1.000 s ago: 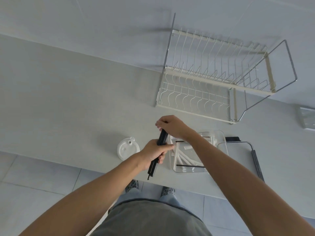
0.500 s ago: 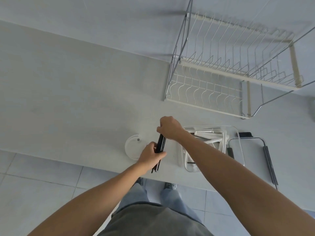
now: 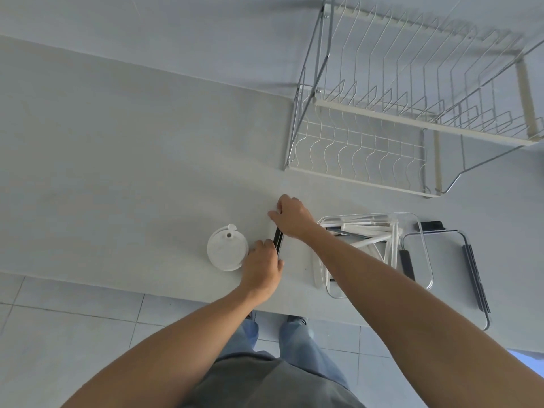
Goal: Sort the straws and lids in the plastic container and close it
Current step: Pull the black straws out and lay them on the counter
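A pale grey countertop (image 3: 117,160) runs along a plain white wall (image 3: 176,28). A wire dish rack (image 3: 382,119) stands at its far edge, against the wall. Below the near edge lies a light tiled floor (image 3: 67,328).

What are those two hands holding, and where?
A bundle of black straws: the left hand grips its near end, the right hand its far end.

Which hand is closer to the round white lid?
Left. The left hand sits right beside the round white lid, gripping the black straws. The right hand holds their far end, farther from it.
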